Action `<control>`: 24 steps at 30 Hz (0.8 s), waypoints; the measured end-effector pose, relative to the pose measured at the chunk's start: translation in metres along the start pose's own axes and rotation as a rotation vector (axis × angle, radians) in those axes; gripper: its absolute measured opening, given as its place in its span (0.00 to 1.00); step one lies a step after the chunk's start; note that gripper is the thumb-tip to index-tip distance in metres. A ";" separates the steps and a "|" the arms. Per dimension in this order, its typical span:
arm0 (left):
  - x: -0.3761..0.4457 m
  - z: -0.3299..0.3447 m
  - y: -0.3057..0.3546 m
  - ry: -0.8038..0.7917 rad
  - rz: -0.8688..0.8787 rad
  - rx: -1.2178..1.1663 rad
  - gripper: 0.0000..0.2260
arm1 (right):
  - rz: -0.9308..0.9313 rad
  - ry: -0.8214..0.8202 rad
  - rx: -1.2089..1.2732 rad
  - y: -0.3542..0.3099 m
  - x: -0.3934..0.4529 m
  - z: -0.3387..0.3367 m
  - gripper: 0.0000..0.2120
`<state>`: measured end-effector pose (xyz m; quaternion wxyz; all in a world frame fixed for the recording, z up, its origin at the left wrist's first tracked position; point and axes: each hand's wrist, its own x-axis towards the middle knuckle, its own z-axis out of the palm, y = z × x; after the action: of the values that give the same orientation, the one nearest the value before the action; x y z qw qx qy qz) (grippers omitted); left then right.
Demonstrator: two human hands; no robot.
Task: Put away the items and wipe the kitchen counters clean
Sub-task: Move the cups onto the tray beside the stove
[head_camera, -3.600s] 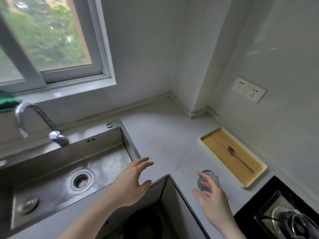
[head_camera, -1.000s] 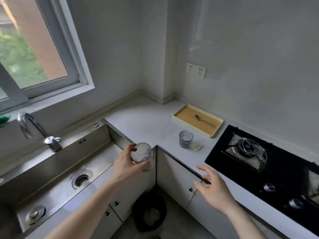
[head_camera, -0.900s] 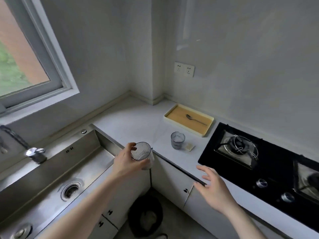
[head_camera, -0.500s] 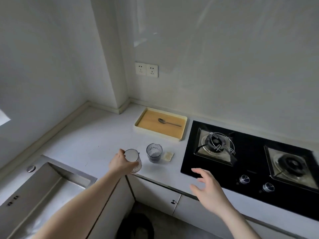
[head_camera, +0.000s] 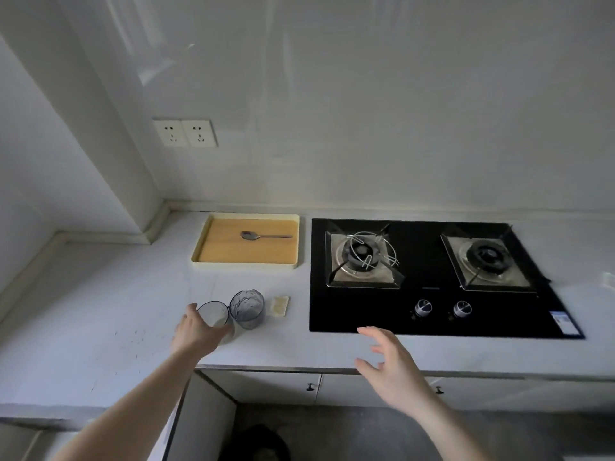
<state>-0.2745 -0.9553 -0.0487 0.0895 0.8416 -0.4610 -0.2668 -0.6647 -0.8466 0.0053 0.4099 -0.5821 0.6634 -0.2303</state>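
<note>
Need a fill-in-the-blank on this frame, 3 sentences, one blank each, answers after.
1. The left hand grips a clear ____ beside the darker cup.
2. The spoon lies in the yellow ____.
3. The right hand is open and holds ____.

Answers: cup; tray; nothing

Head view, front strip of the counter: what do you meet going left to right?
Left hand gripping a clear cup → darker cup → small pale pad → stove knobs → blue sticker.
</note>
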 end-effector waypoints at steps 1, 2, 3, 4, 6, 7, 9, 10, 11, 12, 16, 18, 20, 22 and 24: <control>-0.004 -0.002 0.004 0.023 0.025 0.043 0.50 | 0.004 0.009 0.007 0.002 -0.001 -0.003 0.24; -0.010 -0.003 0.008 0.071 0.064 0.073 0.49 | 0.005 0.018 0.011 0.004 -0.003 -0.006 0.24; -0.019 -0.005 0.016 0.128 0.123 0.088 0.47 | 0.006 0.031 0.019 0.007 -0.005 -0.011 0.24; -0.028 -0.006 0.025 0.183 0.195 0.083 0.45 | 0.006 0.042 0.025 0.010 -0.007 -0.016 0.24; -0.052 -0.006 0.050 0.223 0.363 0.045 0.40 | 0.012 0.070 0.042 0.016 -0.014 -0.030 0.25; -0.066 -0.005 0.063 0.208 0.441 0.034 0.37 | 0.015 0.082 0.050 0.019 -0.018 -0.037 0.25; -0.098 0.005 0.099 0.133 0.587 0.017 0.33 | 0.021 0.115 0.060 0.031 -0.031 -0.055 0.25; -0.114 0.010 0.115 0.097 0.650 0.010 0.31 | 0.018 0.126 0.066 0.037 -0.037 -0.063 0.25; -0.133 0.019 0.137 0.073 0.712 -0.001 0.30 | 0.017 0.139 0.070 0.045 -0.045 -0.075 0.25; -0.148 0.026 0.154 0.053 0.765 -0.020 0.29 | 0.016 0.146 0.070 0.051 -0.051 -0.086 0.24; -0.217 0.065 0.231 -0.029 0.975 -0.067 0.28 | 0.032 0.223 0.062 0.088 -0.082 -0.143 0.25; -0.252 0.087 0.266 -0.071 1.056 -0.069 0.28 | 0.045 0.270 0.050 0.112 -0.101 -0.176 0.26; -0.284 0.109 0.296 -0.110 1.112 -0.070 0.27 | 0.056 0.305 0.040 0.138 -0.122 -0.208 0.26; -0.311 0.127 0.323 -0.148 1.146 -0.073 0.27 | 0.083 0.341 0.048 0.161 -0.140 -0.237 0.26; -0.338 0.143 0.344 -0.174 1.179 -0.085 0.26 | 0.101 0.364 0.053 0.183 -0.156 -0.263 0.26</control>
<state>-0.7472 -0.8558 0.0912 0.2182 0.4147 -0.8448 -0.2582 -0.9872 -0.7023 0.0515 0.3094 -0.4857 0.7488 -0.3282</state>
